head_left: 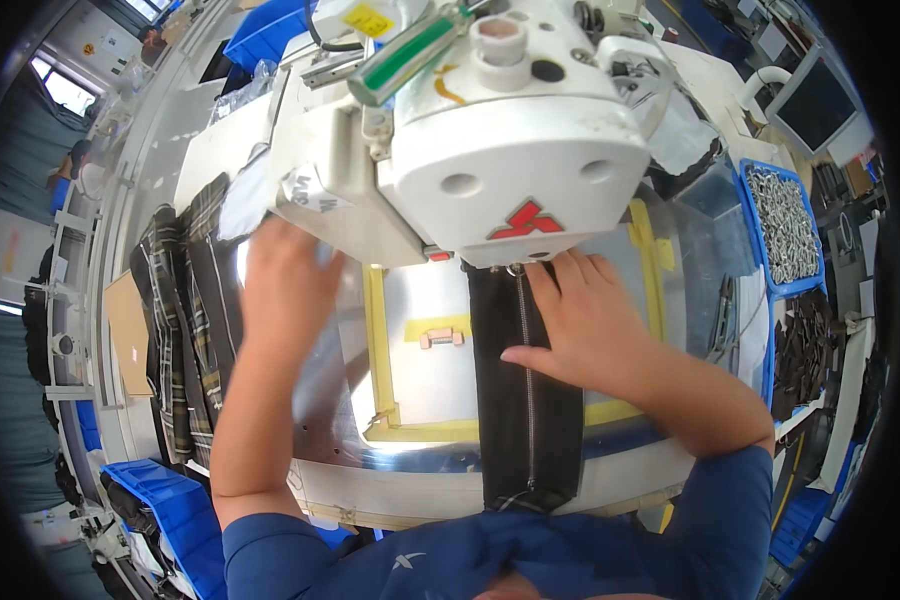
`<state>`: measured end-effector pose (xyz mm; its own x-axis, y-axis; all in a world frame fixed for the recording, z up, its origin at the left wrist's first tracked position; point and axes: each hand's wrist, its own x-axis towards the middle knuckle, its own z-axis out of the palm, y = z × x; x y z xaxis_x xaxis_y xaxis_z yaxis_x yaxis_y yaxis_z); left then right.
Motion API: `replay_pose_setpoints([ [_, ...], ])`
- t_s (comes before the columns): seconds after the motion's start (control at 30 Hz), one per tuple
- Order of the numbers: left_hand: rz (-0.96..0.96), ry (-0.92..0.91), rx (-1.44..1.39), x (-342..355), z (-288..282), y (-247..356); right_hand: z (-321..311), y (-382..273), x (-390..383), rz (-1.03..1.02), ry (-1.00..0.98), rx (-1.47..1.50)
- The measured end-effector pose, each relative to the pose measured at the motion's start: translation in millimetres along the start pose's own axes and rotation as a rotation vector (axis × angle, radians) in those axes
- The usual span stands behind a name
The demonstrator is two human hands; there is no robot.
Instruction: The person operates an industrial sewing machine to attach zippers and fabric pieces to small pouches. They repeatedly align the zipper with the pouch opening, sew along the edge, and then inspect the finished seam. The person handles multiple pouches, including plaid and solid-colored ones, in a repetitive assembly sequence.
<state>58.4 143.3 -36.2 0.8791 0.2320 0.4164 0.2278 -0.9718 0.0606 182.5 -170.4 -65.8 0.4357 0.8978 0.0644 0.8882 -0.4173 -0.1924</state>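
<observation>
A black fabric piece (500, 400) with a metal zipper (528, 390) along its length runs from beneath the white sewing machine head (520, 150) toward my body. My right hand (585, 325) lies flat on its upper right part, fingers stretched toward the needle area and thumb out across the zipper. On the machine's left side, my left hand (288, 280) is raised next to the white side housing (345, 180). Most of its fingers are hidden there, so what they touch does not show. A small pinkish block (442, 338) sits on the white plate, left of the fabric.
Plaid and dark garments (185, 300) hang at the left beside a cardboard piece (127, 330). A blue tray of metal zipper parts (782, 225) and a heap of dark pieces (805, 350) stand right. A green-handled screwdriver (410, 58) lies atop the machine. Pliers (722, 315) rest at right.
</observation>
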Motion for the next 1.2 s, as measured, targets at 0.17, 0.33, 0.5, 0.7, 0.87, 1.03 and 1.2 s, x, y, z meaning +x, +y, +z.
replay_pose_setpoints([
  [0.17,-0.156,0.026,0.217,-3.3,11.8,-95.3,-0.3,-0.5,-1.2,-0.015,0.047,-0.025],
  [0.33,-0.103,0.29,0.108,-30.6,-33.0,-17.0,-0.1,4.3,-7.0,-0.093,0.196,-0.018],
  [0.5,0.543,0.209,-0.26,-111.4,-41.1,86.4,-20.4,-15.6,-6.3,0.078,-0.099,0.944],
  [0.7,0.67,-0.129,-0.668,-71.1,-15.2,132.4,8.5,23.4,-3.5,0.223,-0.107,1.074],
  [0.87,0.208,-0.063,-0.78,-27.0,10.5,125.4,-22.3,22.1,-7.6,0.097,-0.056,1.071],
  [1.03,0.036,-0.165,-0.915,-38.1,37.3,115.6,-11.8,17.1,-10.6,0.052,0.08,0.786],
  [1.2,0.213,-0.019,-0.794,-30.8,52.2,108.2,7.5,24.3,-6.3,-0.037,0.266,0.553],
])
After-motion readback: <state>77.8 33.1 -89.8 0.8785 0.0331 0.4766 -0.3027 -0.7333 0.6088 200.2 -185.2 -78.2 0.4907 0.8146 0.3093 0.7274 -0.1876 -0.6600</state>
